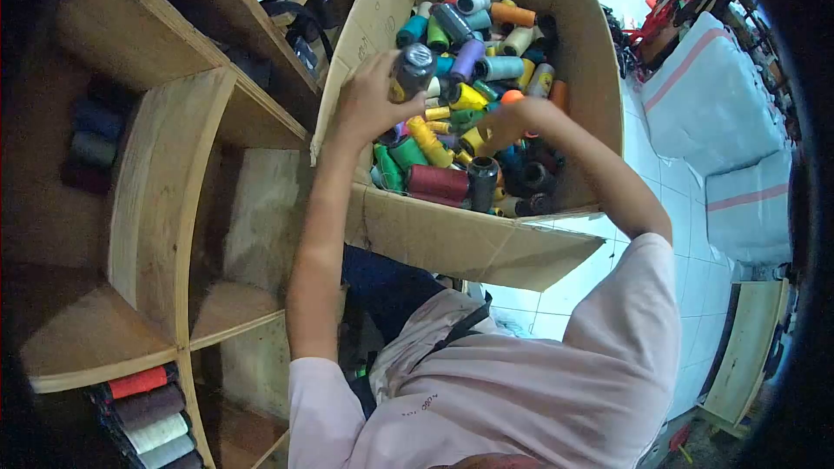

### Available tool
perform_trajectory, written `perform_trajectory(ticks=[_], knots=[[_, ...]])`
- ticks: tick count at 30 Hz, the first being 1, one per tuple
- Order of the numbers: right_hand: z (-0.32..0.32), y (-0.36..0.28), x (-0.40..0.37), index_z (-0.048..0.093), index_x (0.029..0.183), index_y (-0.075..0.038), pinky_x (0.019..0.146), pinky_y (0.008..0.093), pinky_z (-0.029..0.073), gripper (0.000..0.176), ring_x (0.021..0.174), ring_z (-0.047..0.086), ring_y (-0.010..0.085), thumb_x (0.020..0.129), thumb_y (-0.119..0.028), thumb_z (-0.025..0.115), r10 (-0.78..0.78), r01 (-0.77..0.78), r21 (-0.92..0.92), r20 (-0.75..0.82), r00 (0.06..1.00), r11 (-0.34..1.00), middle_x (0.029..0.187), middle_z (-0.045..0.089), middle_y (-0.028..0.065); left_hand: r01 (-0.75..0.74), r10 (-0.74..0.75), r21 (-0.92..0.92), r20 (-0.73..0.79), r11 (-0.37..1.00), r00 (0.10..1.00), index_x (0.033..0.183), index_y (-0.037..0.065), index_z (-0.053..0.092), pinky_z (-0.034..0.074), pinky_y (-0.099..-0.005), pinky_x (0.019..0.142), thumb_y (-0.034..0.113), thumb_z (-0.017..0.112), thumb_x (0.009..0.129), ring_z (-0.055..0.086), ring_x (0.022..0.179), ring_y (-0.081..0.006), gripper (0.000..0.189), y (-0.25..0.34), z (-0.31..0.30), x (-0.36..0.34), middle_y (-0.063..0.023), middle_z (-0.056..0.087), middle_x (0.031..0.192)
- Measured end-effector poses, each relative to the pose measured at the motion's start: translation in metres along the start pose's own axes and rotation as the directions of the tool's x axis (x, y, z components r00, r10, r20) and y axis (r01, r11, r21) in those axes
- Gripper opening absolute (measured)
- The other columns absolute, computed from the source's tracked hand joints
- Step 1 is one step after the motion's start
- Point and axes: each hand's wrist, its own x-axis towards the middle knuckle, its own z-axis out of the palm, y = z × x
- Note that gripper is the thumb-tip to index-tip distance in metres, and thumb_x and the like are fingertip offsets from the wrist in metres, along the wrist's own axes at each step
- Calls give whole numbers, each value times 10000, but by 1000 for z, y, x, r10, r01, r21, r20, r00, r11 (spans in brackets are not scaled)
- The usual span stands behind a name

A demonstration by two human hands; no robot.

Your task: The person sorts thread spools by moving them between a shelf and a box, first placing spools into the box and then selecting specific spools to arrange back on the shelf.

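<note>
My left hand (368, 102) is closed around a dark thread spool (412, 71), lifted at the left side of a large cardboard box (469, 247). The spool's shiny, wrapped end faces up. Inside the box, my right hand (508, 124) reaches down among the heaped spools, its fingers smeared by motion. A bright orange spool end (512, 97) shows right beside that hand. Around both hands lie a yellow spool (429, 142), a maroon spool (438, 183), a black spool (483, 182) and a purple spool (467, 59), among many other colours.
A wooden shelf (184, 234) with compartments stands on the left, close to the box. Dark spools (94, 146) sit in one compartment, and a row of spools (152, 408) fills a lower one. White wrapped bales (717, 108) stand at right on the tiled floor (686, 278).
</note>
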Motion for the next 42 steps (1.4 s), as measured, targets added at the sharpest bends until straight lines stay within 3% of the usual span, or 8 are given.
perform_trajectory(ticks=[10,13,21,27,29,33,39,42], knots=[[6,12,41,535,1279,-16,650,375,544,796,741,672,237,696,-476,822,-298,297,77,13,954,952,968,695,143,-156,134,240,104,958,985,1161,24,593,436,-439,913,419,806,697,609,1049,-334,646,3,6,-7,-150,635,1052],[-19,23,-3,538,1262,3,732,379,531,759,857,669,275,712,-440,815,-266,376,113,-526,808,919,1048,683,174,-157,142,234,82,959,987,1173,17,585,433,-433,915,427,796,710,605,1054,-337,653,-1,6,-8,-156,633,1060],[-30,29,-13,436,1436,-23,927,356,471,907,1086,596,261,770,-541,767,128,441,384,-853,506,811,1208,608,166,-40,60,-108,186,993,981,1170,12,566,390,-454,1052,371,804,690,512,1185,-361,645,3,7,-7,-191,472,1251],[-35,8,-22,439,1403,-68,869,373,497,731,1056,622,200,866,-515,655,206,727,609,-792,574,316,1252,591,134,-216,213,53,55,975,975,1116,37,642,334,-481,1115,367,852,620,390,1289,-394,632,2,13,-9,-198,334,1382],[-33,22,9,456,1338,-100,891,414,490,562,1075,614,244,917,-447,592,145,798,581,-785,602,-161,1257,564,106,-238,237,73,24,968,971,1176,24,609,306,-474,1136,345,844,633,371,1311,-381,673,0,10,-6,-196,326,1385],[-34,0,-1,458,1266,-127,990,480,402,520,1123,563,239,862,-378,668,-55,678,517,-814,578,-522,1199,589,120,87,-204,-868,-17,489,979,1347,8,423,403,-400,1081,286,728,820,483,1231,-216,669,1,4,0,-95,377,1329],[-29,-47,-32,370,1305,-91,862,419,531,556,1071,588,218,918,-324,694,39,877,474,-878,478,-73,1178,553,135,167,-116,-984,173,-63,978,1285,74,510,536,-449,951,596,701,800,621,1026,-233,738,-10,-17,-3,-80,592,1104],[-26,-55,-24,371,1356,-107,772,315,524,491,979,600,175,992,-347,597,-16,916,392,-919,394,86,1175,576,121,189,-184,-980,196,-56,963,1251,81,542,578,-468,889,711,675,743,587,1070,-254,820,-15,-18,-8,-90,592,1116]])
